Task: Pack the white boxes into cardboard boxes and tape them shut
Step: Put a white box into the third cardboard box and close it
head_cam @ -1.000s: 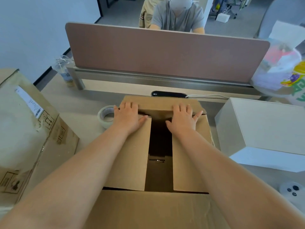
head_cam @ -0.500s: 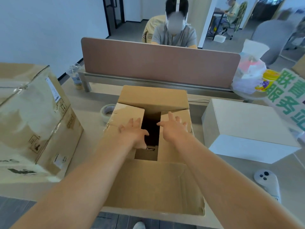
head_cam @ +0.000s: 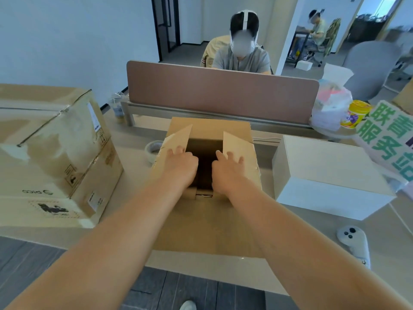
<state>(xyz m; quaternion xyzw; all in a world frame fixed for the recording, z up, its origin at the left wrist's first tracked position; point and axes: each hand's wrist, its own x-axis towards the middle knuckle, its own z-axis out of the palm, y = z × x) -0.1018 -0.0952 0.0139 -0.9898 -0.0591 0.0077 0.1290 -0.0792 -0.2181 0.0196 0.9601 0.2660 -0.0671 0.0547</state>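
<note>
The flaps of the cardboard box [head_cam: 210, 128], flat a second ago, are raised — reopened for packing; the right hand [head_cam: 228, 173] is spread flat, while the grip of the left hand [head_cam: 182, 166] cannot be judged.

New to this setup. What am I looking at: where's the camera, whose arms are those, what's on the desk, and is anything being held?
There is no machine here. A person works bare-handed, and the single wide-angle camera sits on their head, looking forward and down. The arms coming up from the bottom are therefore their own. The left hand lies on the left flap of an open cardboard box. The right hand has its fingers spread on the right flap. Both flaps stand tilted up. Whether the left hand actually grips its flap is unclear. Also on the desk are a white box to the right, a tape roll and a taped carton to the left, and a white controller at the near right.
</note>
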